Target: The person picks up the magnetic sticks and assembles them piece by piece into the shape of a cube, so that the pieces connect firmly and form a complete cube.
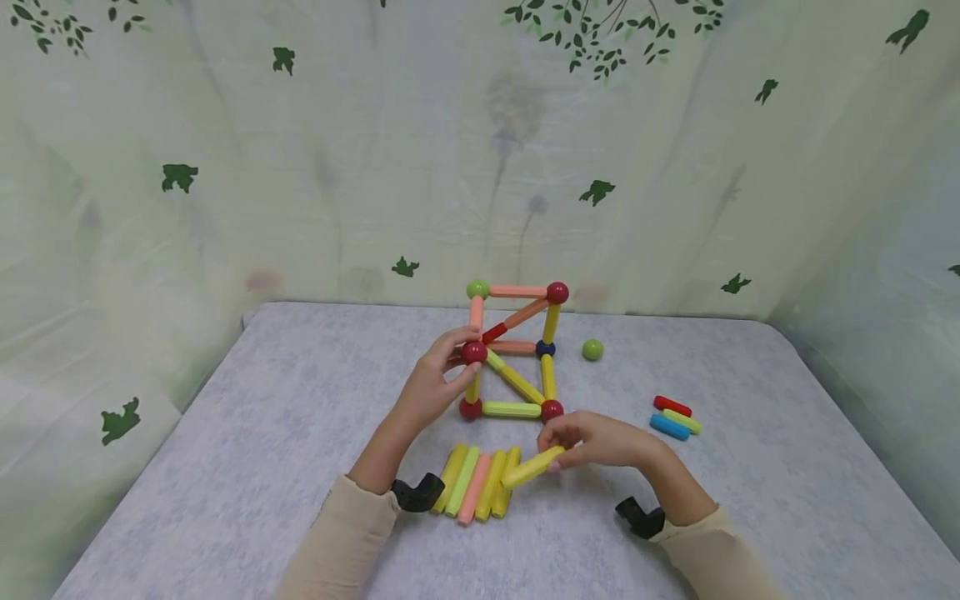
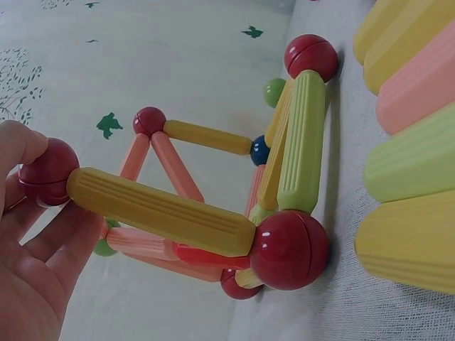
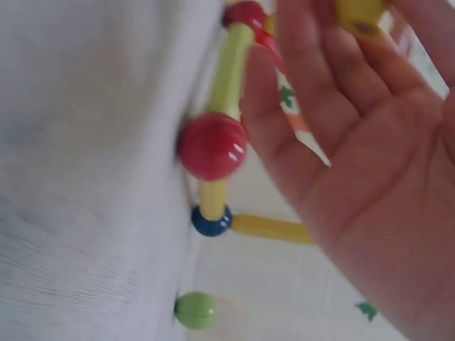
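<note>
A frame of coloured rods and balls stands on the table. My left hand (image 1: 427, 382) holds a red ball (image 2: 48, 172) at its near left upper corner, fingers and thumb around it. Beneath that ball a yellow upright rod (image 2: 163, 212) runs down to another red ball (image 2: 291, 250) on the table. My right hand (image 1: 603, 442) pinches a loose yellow rod (image 1: 532, 468) between thumb and fingers, in front of the frame. The rod's far end is over the right of a row of rods (image 1: 472, 485). In the right wrist view only one end of the held rod shows.
A loose green ball (image 1: 592, 350) lies right of the frame. Farther right lie a red rod (image 1: 672, 406), a light green rod (image 1: 682, 422) and a blue rod (image 1: 670, 427). A curtain with leaf prints (image 1: 360, 183) hangs behind the table (image 1: 300, 358).
</note>
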Motion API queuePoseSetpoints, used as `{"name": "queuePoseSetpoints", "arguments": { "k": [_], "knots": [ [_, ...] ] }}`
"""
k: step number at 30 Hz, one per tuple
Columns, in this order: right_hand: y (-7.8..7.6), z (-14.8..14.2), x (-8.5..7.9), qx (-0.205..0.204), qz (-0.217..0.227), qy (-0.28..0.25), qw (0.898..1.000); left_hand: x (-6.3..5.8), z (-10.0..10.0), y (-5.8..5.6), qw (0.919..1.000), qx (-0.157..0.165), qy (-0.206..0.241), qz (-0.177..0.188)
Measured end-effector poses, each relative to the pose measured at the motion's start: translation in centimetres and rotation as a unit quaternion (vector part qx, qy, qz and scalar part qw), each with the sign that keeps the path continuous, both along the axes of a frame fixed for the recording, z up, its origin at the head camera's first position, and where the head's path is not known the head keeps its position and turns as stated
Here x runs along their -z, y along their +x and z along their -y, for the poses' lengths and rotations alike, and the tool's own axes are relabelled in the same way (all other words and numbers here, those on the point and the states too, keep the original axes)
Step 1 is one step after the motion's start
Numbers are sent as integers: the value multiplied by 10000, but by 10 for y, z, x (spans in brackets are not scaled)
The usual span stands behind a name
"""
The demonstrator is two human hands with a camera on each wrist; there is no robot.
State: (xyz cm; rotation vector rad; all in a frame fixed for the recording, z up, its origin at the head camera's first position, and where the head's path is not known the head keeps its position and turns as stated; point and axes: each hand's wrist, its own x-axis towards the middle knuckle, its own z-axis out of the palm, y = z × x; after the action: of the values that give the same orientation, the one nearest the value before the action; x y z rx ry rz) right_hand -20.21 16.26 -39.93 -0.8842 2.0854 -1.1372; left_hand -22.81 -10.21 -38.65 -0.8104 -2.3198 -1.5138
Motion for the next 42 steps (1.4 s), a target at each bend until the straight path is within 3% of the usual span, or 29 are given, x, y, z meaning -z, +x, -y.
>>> {"name": "queuePoseSetpoints", "arguments": {
  "k": [3,6,9,12,14,23,28,31,38,40,42],
  "knots": [
    [-6,0,-9,716,-85,-729,9947,0,1,0,10000,-13,-16,13],
    [-6,8,-24,1629,-365,-1096,9799,0,1,1,10000,-54,-68,23],
    [-11,16,-27,2339,-500,-1315,9620,-11,-1,9,9999,-62,-79,74],
    [-20,20,-21,2687,-693,-1528,9485,-21,-4,18,10000,-12,-48,33],
    [-25,22,-17,2775,-834,-1652,9427,-24,-4,20,10000,32,-33,-14],
    [-29,29,-17,2981,-1302,-1845,9274,3,0,1,9999,-17,-77,-140],
    [-30,30,-18,2913,-1315,-2075,9245,3,-6,-4,9972,-184,-490,-531],
    [-27,31,-23,2849,-1314,-2230,9229,2,-13,-7,9956,-262,-704,-565],
    [-18,27,-38,2703,-1431,-2232,9256,1,-24,-11,9954,-492,-631,-533],
    [-23,17,-33,2794,-1348,-2373,9206,2,-24,-11,9954,-520,-594,-542],
    [-33,3,-23,3035,-1288,-2559,9087,2,-24,-10,9955,-530,-565,-549]
  ]
}}
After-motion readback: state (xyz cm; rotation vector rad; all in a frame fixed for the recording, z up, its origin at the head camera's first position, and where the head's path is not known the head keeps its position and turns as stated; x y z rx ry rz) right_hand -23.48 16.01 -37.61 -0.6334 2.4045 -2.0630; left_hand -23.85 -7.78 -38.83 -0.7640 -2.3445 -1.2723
